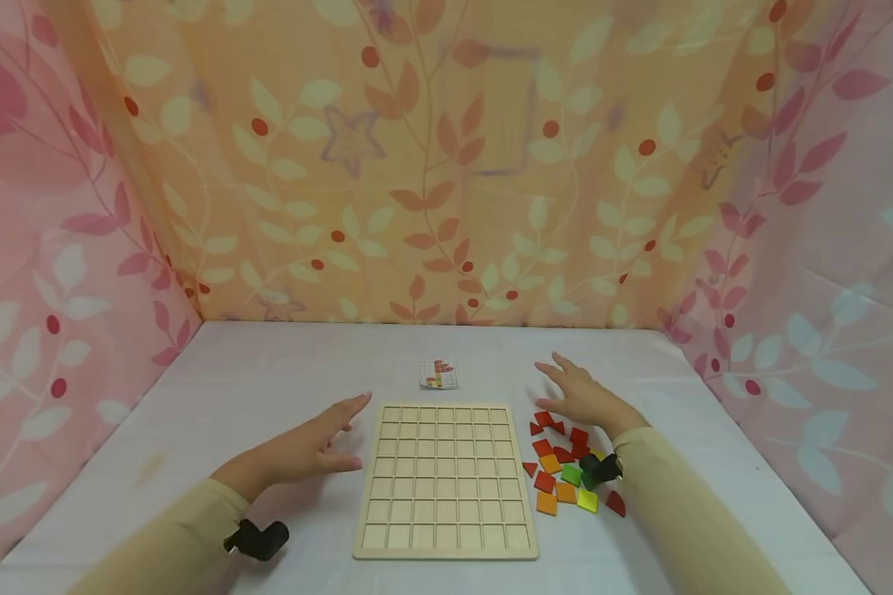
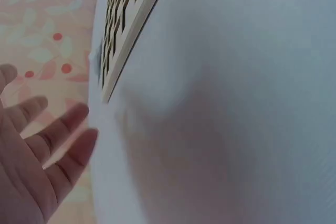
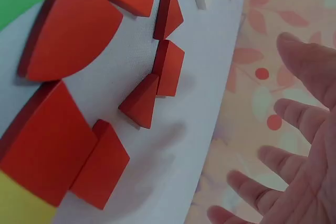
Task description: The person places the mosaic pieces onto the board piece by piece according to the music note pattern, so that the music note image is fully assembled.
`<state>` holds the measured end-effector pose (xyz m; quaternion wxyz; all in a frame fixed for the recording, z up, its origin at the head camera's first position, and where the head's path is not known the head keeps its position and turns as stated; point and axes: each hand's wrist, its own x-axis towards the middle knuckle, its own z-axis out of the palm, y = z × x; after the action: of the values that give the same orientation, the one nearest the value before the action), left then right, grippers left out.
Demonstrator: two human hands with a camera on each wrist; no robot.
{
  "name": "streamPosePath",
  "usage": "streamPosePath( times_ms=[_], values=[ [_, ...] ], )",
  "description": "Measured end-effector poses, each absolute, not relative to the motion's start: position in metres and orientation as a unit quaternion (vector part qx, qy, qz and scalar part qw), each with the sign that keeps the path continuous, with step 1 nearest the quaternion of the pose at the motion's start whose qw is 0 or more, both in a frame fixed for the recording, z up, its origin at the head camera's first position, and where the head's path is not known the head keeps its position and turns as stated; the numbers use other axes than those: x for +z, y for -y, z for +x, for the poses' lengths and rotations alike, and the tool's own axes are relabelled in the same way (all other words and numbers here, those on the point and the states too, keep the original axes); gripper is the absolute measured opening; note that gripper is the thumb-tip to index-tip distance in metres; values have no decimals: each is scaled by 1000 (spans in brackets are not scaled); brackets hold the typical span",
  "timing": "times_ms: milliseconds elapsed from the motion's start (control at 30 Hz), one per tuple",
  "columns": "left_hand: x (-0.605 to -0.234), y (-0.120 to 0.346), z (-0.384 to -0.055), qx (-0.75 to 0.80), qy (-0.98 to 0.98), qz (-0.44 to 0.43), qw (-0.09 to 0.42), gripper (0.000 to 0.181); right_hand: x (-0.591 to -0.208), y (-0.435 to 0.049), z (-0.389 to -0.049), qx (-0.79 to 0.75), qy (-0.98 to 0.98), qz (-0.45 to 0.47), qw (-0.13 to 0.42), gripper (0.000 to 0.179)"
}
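In the head view a pale wooden grid board (image 1: 446, 555) lies flat between the two hands, its square cells bare. My left hand (image 1: 305, 446) hovers at the board's left side, fingers spread and holding nothing; the left wrist view shows its palm and fingers (image 2: 73, 158) apart. Over the far end of a loose group of coloured tiles, my right hand (image 1: 584, 397) is held up with fingers extended and nothing in them. Those tiles are red squares (image 1: 545, 482), red triangles, quarter-round red pieces (image 1: 616, 502), orange squares (image 1: 546, 503), and green (image 1: 571, 473) and yellow (image 1: 587, 500) ones.
A small printed card (image 1: 438, 373) with a coloured grid pattern lies beyond the board's far edge. White cloth (image 1: 268, 364) covers the table. Floral curtains (image 1: 432, 165) stand at the back and both sides. Each wrist wears a black camera (image 1: 260, 540).
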<state>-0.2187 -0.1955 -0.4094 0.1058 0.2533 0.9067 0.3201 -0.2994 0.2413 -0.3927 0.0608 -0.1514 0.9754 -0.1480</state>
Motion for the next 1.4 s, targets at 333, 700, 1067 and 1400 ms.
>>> streamPosePath(
  times_ms=[333, 700, 1067, 1400],
  values=[
    [-434, 183, -214, 352, -864, 328, 152, 77, -406, -241, -319, -164, -974, -125, 96, 61],
    [-451, 174, -217, 293, -863, 385, 147, 76, -422, -259, -332, -271, -944, -73, 174, 23],
    [-454, 174, -216, 217, -877, 414, 114, 77, -421, -254, -329, -291, -932, -58, 208, 8],
    [-453, 175, -214, 216, -884, 392, 136, 77, -421, -248, -329, -284, -930, -37, 229, 17]
  ],
)
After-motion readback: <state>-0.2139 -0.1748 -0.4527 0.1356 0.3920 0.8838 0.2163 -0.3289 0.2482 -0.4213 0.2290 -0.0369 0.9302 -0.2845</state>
